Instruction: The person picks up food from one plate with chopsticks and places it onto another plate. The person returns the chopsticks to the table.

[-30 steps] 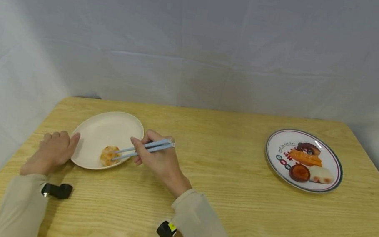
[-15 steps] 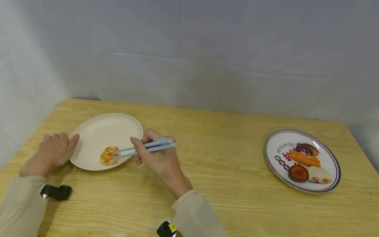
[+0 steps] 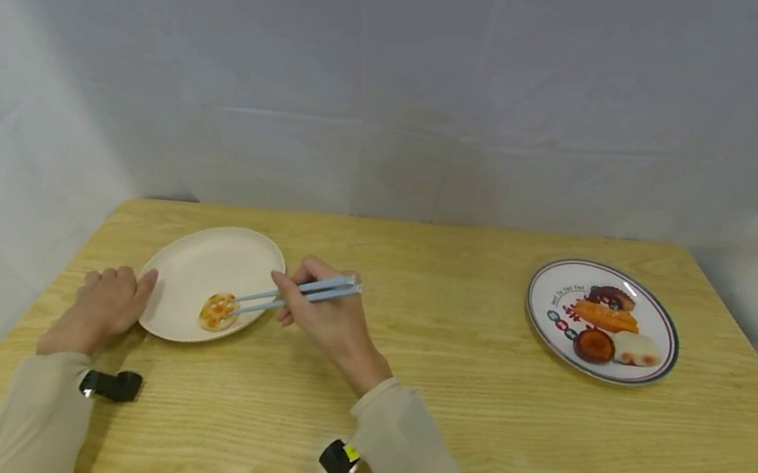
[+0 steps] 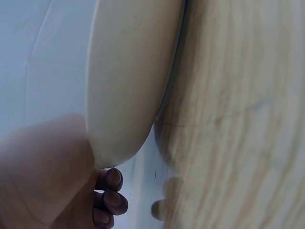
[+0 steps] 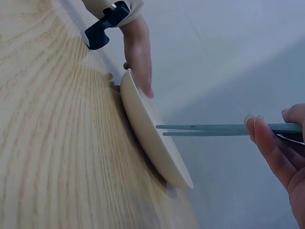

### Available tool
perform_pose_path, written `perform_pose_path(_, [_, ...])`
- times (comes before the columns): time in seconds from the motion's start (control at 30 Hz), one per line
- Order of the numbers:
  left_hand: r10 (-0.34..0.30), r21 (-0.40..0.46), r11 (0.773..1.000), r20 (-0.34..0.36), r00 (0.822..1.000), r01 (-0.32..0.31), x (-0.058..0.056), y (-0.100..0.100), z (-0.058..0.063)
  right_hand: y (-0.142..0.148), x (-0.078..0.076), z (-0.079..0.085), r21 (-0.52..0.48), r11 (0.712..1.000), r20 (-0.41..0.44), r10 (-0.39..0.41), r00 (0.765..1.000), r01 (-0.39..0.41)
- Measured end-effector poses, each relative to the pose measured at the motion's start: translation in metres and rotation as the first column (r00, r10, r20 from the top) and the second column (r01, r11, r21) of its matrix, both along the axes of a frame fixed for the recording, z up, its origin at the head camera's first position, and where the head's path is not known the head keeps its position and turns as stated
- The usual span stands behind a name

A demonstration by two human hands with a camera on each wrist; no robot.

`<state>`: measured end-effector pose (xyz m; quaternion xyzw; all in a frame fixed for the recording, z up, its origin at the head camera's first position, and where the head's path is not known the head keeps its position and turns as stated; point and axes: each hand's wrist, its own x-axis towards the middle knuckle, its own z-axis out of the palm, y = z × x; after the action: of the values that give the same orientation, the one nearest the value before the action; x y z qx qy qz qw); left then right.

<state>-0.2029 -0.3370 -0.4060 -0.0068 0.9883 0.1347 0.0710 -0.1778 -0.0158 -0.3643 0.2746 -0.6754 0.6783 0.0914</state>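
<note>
In the head view, my left hand [image 3: 105,307] grips the left rim of a cream oval plate [image 3: 216,254]. The left wrist view shows the thumb over the rim and curled fingertips [image 4: 113,199] beneath it. On the plate's near right part lies a small, flat round piece of food [image 3: 218,312], pale with orange-brown patches. At the plate's right side, my right hand [image 3: 327,312] holds a pair of light blue chopsticks [image 3: 308,292]. Their tips stand slightly apart at the food's right edge in the head view. The food is hidden behind the plate's wall in the right wrist view.
A round white plate [image 3: 546,283] with a dark rim stands at the table's far right, bearing lettering and several brown, orange and white food shapes. White sheeting [image 3: 409,107] hangs behind the wooden table [image 3: 465,438]. Black wrist cameras [image 3: 339,460] sit near both cuffs.
My right hand has shifted slightly right, drawing the chopstick tips from over the food back to its right edge. The food stays on the plate, and my left hand still grips the rim.
</note>
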Motion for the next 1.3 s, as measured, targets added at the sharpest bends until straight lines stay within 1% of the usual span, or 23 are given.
perform_pose_path(0.13, [-0.005, 0.014, 1.000, -0.008, 1.000, 0.005, 0.001, -0.001, -0.001, 0.008, 0.003, 0.010, 0.002, 1.000, 0.024, -0.021, 1.000, 0.021])
perform_pose_path(0.27, [-0.025, 0.051, 0.998, 0.039, 0.999, 0.023, 0.002, -0.003, 0.001, 0.019, 0.002, 0.017, -0.014, 0.999, 0.031, -0.042, 0.999, 0.043])
perform_pose_path(0.37, [-0.036, 0.066, 0.997, 0.083, 0.996, 0.031, 0.002, -0.003, 0.004, 0.028, -0.006, 0.013, -0.022, 0.998, 0.044, -0.066, 0.997, 0.067])
perform_pose_path(0.47, [-0.040, 0.061, 0.998, 0.097, 0.994, 0.035, 0.002, -0.003, 0.006, 0.036, -0.014, 0.009, -0.025, 0.994, 0.046, -0.102, 0.994, 0.104])
perform_pose_path(0.63, [-0.038, 0.040, 0.999, 0.072, 0.997, 0.035, 0.001, -0.003, 0.006, 0.048, -0.019, 0.011, -0.014, 0.993, 0.025, -0.121, 0.992, 0.121])
perform_pose_path(0.77, [-0.028, 0.020, 0.999, 0.037, 0.999, 0.028, 0.001, -0.003, 0.003, 0.057, -0.020, 0.016, 0.009, 0.992, 0.042, -0.127, 0.991, 0.127])
perform_pose_path(0.97, [-0.028, -0.027, 0.999, -0.026, 0.999, 0.028, -0.001, -0.002, 0.000, 0.077, -0.022, 0.023, 0.019, 0.982, 0.063, -0.190, 0.980, 0.190])
perform_pose_path(1.1, [-0.021, -0.035, 0.999, -0.026, 0.999, 0.020, -0.002, -0.003, -0.001, 0.086, -0.025, 0.025, 0.020, 0.975, 0.071, -0.222, 0.972, 0.222])
perform_pose_path(1.3, [-0.017, -0.025, 1.000, -0.012, 1.000, 0.017, -0.001, -0.003, -0.001, 0.092, -0.026, 0.025, 0.015, 0.970, 0.095, -0.244, 0.965, 0.243])
